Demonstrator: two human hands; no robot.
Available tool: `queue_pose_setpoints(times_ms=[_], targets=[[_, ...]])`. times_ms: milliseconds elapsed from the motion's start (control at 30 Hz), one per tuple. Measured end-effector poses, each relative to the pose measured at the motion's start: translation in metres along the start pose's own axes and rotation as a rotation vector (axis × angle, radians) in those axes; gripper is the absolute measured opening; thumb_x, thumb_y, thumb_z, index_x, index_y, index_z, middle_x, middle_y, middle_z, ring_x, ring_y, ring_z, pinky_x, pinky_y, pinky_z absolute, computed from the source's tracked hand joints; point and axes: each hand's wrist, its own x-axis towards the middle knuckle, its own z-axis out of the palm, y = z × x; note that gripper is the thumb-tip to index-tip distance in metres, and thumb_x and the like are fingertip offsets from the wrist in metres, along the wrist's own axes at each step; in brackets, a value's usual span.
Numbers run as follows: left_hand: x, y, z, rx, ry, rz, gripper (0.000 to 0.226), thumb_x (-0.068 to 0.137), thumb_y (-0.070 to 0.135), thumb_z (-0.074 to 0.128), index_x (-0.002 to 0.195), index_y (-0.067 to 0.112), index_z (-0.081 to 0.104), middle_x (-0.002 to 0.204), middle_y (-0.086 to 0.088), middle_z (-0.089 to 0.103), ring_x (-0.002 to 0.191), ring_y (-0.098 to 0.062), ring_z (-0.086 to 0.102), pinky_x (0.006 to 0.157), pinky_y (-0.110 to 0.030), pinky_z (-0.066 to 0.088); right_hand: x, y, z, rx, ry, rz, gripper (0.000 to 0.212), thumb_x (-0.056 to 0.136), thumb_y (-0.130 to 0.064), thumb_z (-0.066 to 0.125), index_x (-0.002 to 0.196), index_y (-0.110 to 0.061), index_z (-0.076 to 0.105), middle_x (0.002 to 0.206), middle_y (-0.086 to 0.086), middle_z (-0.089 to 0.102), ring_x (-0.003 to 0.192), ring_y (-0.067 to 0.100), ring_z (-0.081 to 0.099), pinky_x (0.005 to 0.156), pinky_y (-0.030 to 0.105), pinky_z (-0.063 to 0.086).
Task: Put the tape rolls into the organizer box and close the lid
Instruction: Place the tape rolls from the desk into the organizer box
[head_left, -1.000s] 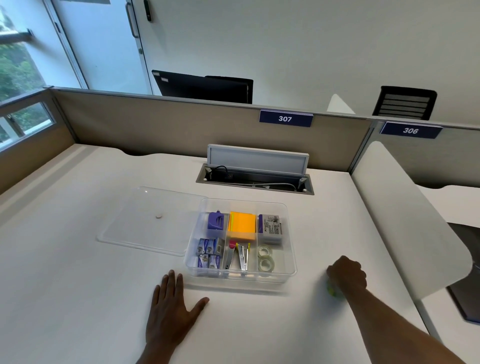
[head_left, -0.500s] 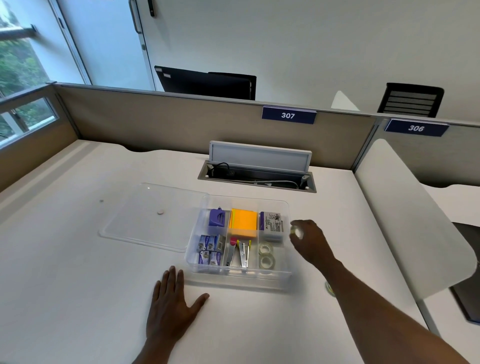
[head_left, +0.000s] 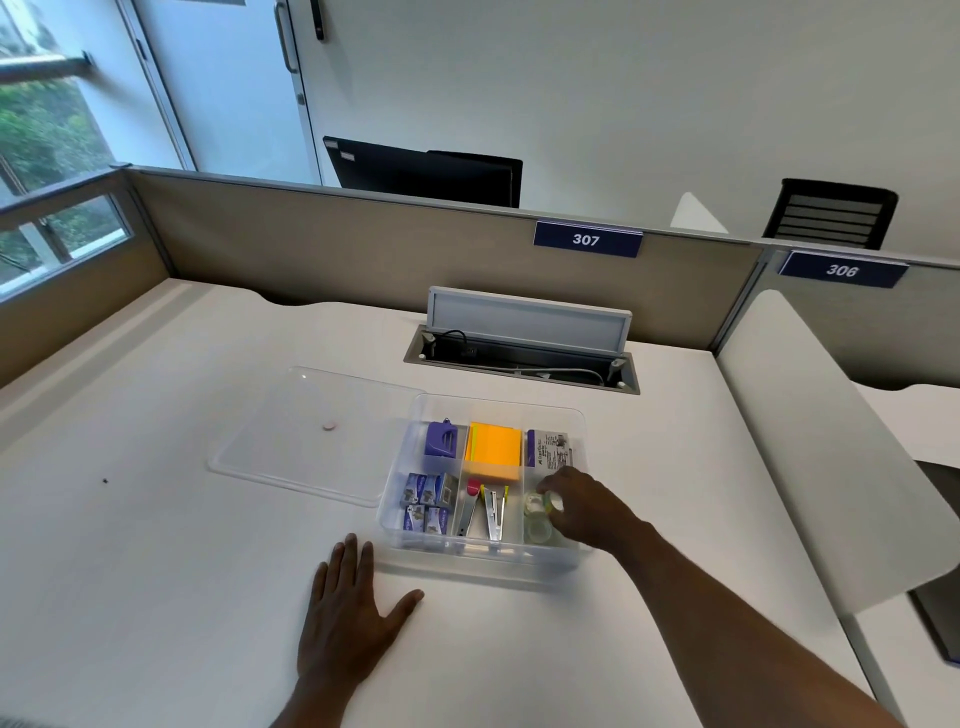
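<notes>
the clear, hard plastic organizer box (head_left: 483, 558) sits on the smooth white tabletop (head_left: 156, 571), its thin walls dividing it into compartments. the right hand (head_left: 582, 506) reaches over the front right compartment, its grip clamped on a small glossy clear tape roll (head_left: 548, 503) held just above the compartment. below it, another clear tape roll (head_left: 537, 531) lies flat on the compartment floor; whether more rolls lie under the hand is hidden. the left hand (head_left: 348, 618) lies flat on the tabletop just in front of the box's front left corner, palm down, fingers spread, its grip apart and on nothing.

the flat transparent lid (head_left: 311, 436) with rounded corners lies on the tabletop, touching the box's left side. inside the box are a matte orange block of sticky notes (head_left: 493, 449), a purple plastic dispenser (head_left: 441, 439), small blue-and-white cardboard staple boxes (head_left: 426, 501), and two slim metal staplers (head_left: 485, 512).
</notes>
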Motion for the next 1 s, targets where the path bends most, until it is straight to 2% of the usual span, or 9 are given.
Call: queue_pose_setpoints(times_ms=[200,367,500,633,700,800,900,1000], targets=[[0.0,-0.001,0.001,0.002,0.001,0.002,0.104,0.073,0.086,0.022,0.145,0.012,0.029,0.157,-0.011,0.024,0.146,-0.024,0.019,0.119,-0.04,0.015,0.003,-0.01,0.005,-0.058,0.037,0.066,0.042,0.083,-0.012,0.06,0.125,-0.013,0.056,0.129,0.01,0.055,0.122,0.029,0.053,0.103,0.039,0.048],[0.0,-0.001,0.001,-0.005,0.004,0.005,0.104,0.073,0.086,0.022,0.145,0.012,0.03,0.157,-0.012,0.024,0.146,-0.024,0.018,0.119,-0.04,0.015,0.004,-0.01,0.006,-0.021,0.102,0.079,0.035,0.085,-0.009,0.057,0.12,-0.009,0.059,0.126,0.011,0.058,0.119,0.029,0.055,0.104,0.038,0.048],[0.0,-0.001,0.001,-0.005,0.006,0.003,0.105,0.072,0.086,0.022,0.146,0.012,0.029,0.157,-0.011,0.023,0.146,-0.024,0.017,0.119,-0.04,0.013,0.0,-0.006,0.0,0.002,0.387,0.099,0.029,0.086,-0.007,0.054,0.113,-0.004,0.063,0.117,0.014,0.061,0.106,0.031,0.061,0.088,0.038,0.053],[0.0,-0.001,0.002,0.012,0.002,0.0,0.105,0.072,0.087,0.02,0.146,0.013,0.028,0.158,-0.01,0.021,0.147,-0.023,0.015,0.12,-0.039,0.012,-0.012,0.011,-0.009,0.038,0.64,0.355,0.032,0.081,0.002,0.052,0.111,-0.001,0.064,0.113,0.019,0.061,0.099,0.039,0.06,0.075,0.043,0.054],[0.0,-0.001,0.002,0.008,0.003,-0.001,0.105,0.072,0.087,0.02,0.146,0.012,0.029,0.157,-0.01,0.022,0.146,-0.023,0.016,0.119,-0.04,0.013,-0.022,0.024,-0.01,0.031,0.589,0.523,0.034,0.078,0.003,0.049,0.11,-0.001,0.061,0.112,0.022,0.058,0.097,0.042,0.057,0.073,0.044,0.052],[0.0,-0.001,0.001,-0.005,0.003,0.001,0.105,0.072,0.087,0.021,0.145,0.011,0.031,0.157,-0.012,0.024,0.146,-0.024,0.019,0.119,-0.042,0.016,-0.041,0.045,-0.008,0.018,0.36,0.76,0.029,0.08,-0.011,0.048,0.109,-0.006,0.053,0.113,0.02,0.053,0.101,0.039,0.055,0.075,0.041,0.047],[0.0,0.0,0.0,-0.016,0.007,0.003,0.107,0.071,0.087,0.02,0.144,0.01,0.033,0.156,-0.013,0.026,0.145,-0.025,0.021,0.119,-0.042,0.018,-0.06,0.055,-0.007,0.071,0.225,0.939,0.033,0.08,-0.024,0.049,0.11,-0.011,0.056,0.116,0.018,0.053,0.108,0.037,0.052,0.086,0.044,0.046],[0.0,0.0,0.0,-0.017,0.007,0.007,0.108,0.071,0.087,0.019,0.144,0.009,0.033,0.156,-0.014,0.026,0.145,-0.026,0.021,0.119,-0.043,0.018,-0.066,0.055,-0.008,0.07,0.073,1.116,0.044,0.079,-0.025,0.05,0.119,-0.008,0.056,0.13,0.024,0.049,0.119,0.043,0.049,0.1,0.049,0.043]])
